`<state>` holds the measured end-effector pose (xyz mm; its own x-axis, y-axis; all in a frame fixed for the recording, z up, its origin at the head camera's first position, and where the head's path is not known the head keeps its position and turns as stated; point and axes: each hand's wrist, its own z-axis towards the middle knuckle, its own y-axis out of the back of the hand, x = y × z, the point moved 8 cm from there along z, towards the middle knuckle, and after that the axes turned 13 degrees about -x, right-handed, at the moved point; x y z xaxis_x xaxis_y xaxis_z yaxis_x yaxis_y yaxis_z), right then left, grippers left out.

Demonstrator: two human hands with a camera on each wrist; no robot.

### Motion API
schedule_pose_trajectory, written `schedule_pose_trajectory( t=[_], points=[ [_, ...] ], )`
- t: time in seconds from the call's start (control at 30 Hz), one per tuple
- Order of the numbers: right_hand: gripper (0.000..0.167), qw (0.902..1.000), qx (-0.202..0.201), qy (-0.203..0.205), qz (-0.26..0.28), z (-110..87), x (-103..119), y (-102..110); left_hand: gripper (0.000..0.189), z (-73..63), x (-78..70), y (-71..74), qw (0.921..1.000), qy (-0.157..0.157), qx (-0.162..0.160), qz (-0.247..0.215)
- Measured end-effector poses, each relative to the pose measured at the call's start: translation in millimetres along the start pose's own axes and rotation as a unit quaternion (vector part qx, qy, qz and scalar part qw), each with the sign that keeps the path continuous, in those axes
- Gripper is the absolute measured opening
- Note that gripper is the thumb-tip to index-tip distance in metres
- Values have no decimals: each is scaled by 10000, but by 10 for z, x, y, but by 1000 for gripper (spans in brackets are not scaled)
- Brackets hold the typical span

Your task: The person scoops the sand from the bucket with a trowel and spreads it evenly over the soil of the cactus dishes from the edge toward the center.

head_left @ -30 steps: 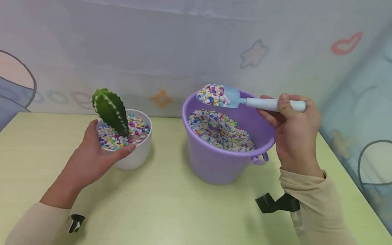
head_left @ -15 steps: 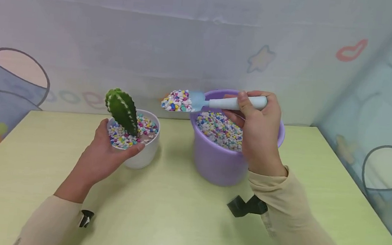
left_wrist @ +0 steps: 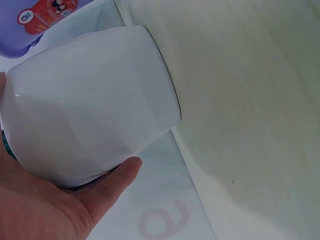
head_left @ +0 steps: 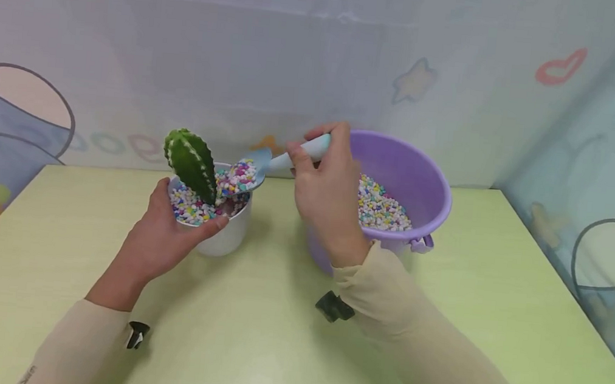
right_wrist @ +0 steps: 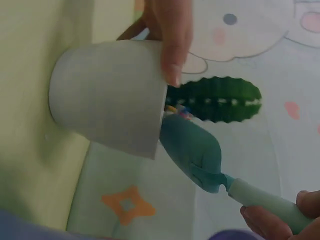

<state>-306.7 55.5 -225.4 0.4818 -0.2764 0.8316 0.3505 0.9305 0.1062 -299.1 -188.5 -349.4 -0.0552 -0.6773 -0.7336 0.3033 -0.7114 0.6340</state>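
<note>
The left hand (head_left: 157, 243) cups the white pot (head_left: 223, 236) holding the cactus (head_left: 191, 163), at 9 o'clock from the purple bucket (head_left: 403, 164). The right hand (head_left: 326, 193) grips the blue scoop (head_left: 257, 163), its pebble-loaded blade at the pot's 1 o'clock rim

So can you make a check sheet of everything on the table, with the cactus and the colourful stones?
Surface: pale green table, bare in front.
Job's things: white pot with a leaning green cactus and coloured pebbles; blue scoop tipped at the pot's rim, with pebbles on it; purple bucket of pebbles beside it.
Clutter: nothing seen.
Hands: left hand grips the pot; right hand holds the scoop's handle.
Cables: nothing seen; small black clips show at both sleeves.
Surroundings: cartoon-printed backdrop behind and to the right.
</note>
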Motion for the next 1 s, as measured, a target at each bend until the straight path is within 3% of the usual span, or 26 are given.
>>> schedule_pose_trajectory(
  t=[0.1,0.23,0.4,0.5,0.63,0.77,0.83,0.87,1.0],
  points=[
    [21,9990,221,235,-296,-49,23,-83,118,-10,-9,-10,10000,23,-8,-34],
    [21,9967,447,613,-297,-97,61,-106,118,-27,-18,-21,10000,24,-29,-66],
    [19,9866,989,1265,-282,-195,122,-124,117,-45,-12,-44,9999,31,21,-125],
    [18,9714,1225,1995,-399,-257,204,-133,117,-46,-2,-38,9999,45,17,-98],
    [18,9382,1314,3170,-454,-336,338,-136,117,-37,20,-13,10000,37,-14,-27],
    [20,9141,1314,3821,-326,-390,398,-127,118,-35,51,-7,10000,47,11,27],
    [21,9143,1288,3828,-305,-388,394,-92,118,-39,62,-11,10000,60,24,36],
    [21,9189,1250,3729,-291,-374,388,-58,118,-39,65,-15,10000,64,27,38],
    [22,9469,895,3087,-56,-239,380,229,118,-30,50,-39,10000,46,23,69]
  ],
)
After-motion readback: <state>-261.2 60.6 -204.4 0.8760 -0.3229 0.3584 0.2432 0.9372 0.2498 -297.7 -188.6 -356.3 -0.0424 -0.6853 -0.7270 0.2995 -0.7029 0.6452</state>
